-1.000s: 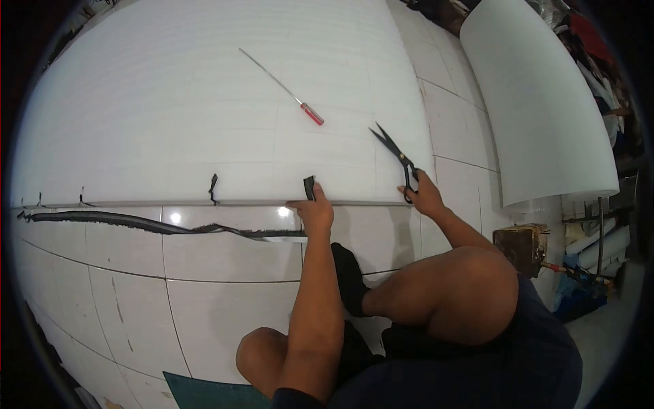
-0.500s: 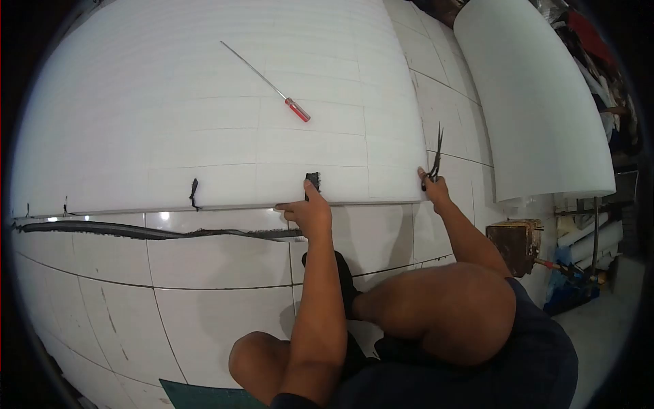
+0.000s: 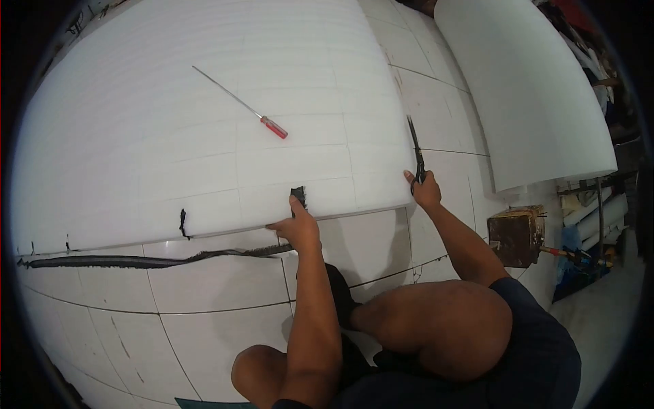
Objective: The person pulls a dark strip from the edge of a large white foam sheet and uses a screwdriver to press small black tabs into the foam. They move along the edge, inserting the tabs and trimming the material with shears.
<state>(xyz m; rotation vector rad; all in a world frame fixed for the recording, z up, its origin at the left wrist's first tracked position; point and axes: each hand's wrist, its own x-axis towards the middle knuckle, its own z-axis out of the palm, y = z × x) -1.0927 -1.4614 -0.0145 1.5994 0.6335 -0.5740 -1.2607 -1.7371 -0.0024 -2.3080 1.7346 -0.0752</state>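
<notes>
A thick white foam sheet (image 3: 204, 143) lies on the floor in front of me. At its near edge my left hand (image 3: 300, 228) pinches a short frayed black fabric strip (image 3: 298, 198), thumb on top, the strip folded over the edge. Lower fingers are hidden from sight. By the sheet's right corner my right hand (image 3: 424, 189) grips black scissors (image 3: 417, 153) by the handles, blades pointing away. Farther left, another short black strip (image 3: 183, 221) hangs over the same edge. A long frayed black strip (image 3: 136, 261) lies along the floor beside the sheet.
A screwdriver (image 3: 274, 127) with a red handle rests on the sheet. To the right stand a large white foam roll (image 3: 524, 95) and a rusty brown metal box (image 3: 514, 238). White tiled floor (image 3: 218, 290) runs along the near side. My bent knees are close below.
The view has tilted, so the sheet and screwdriver appear lower and farther left. The scissors' blades now lean left instead of right. My left hand still pinches the short strip.
</notes>
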